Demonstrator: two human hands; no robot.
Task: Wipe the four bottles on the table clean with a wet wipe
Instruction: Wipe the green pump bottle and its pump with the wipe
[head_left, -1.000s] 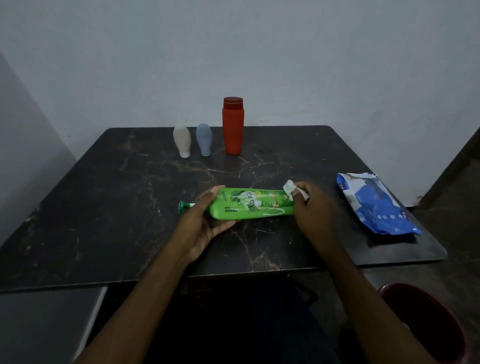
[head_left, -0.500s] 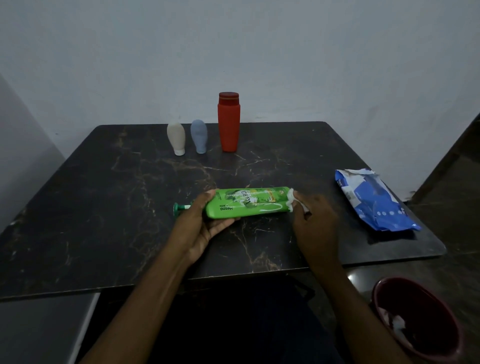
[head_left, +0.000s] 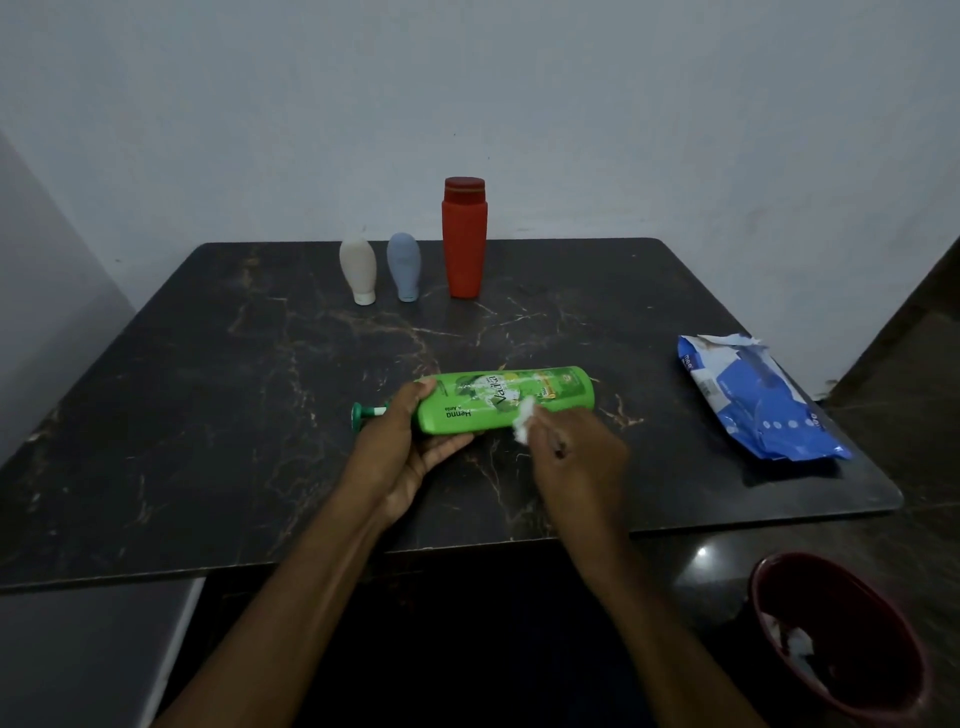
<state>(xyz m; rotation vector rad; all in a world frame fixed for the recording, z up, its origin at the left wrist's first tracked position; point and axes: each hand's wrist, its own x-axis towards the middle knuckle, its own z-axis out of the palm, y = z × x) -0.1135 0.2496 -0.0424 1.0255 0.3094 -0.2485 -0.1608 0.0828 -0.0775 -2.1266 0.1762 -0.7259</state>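
Bottle being wiped: the green bottle (head_left: 514, 397) lies on its side between the two hands, on or just above the table (head_left: 208, 389); I cannot tell which.
Left hand: the left hand (head_left: 400, 447) cups the pump end, thumb over the top and fingers curled beneath.
Right hand: the right hand (head_left: 576, 457) pinches a bunched wet wipe (head_left: 524, 415) against the label near the bottle's middle.
Slip risk: only one end is gripped and the plastic looks glossy. A hard stroke away from the left hand could probably twist the bottle loose.
Pump risk: the pump (head_left: 363, 413) juts out just past the left hand. A knock against the table might squirt product, and I cannot tell whether it is locked.
Coverage risk: the wipe is crumpled small, so the underside and the base end beyond the right hand may get missed.
Waiting bottles: the red bottle (head_left: 464, 239), grey-blue bottle (head_left: 404, 265) and beige bottle (head_left: 357, 267) stand well beyond both hands. The two small ones balance on narrow caps and look easy to topple on a careless reach.
Wipe pack: the blue pack (head_left: 753, 400) lies off to the right of the right hand and seems open, so its wipes could dry out.
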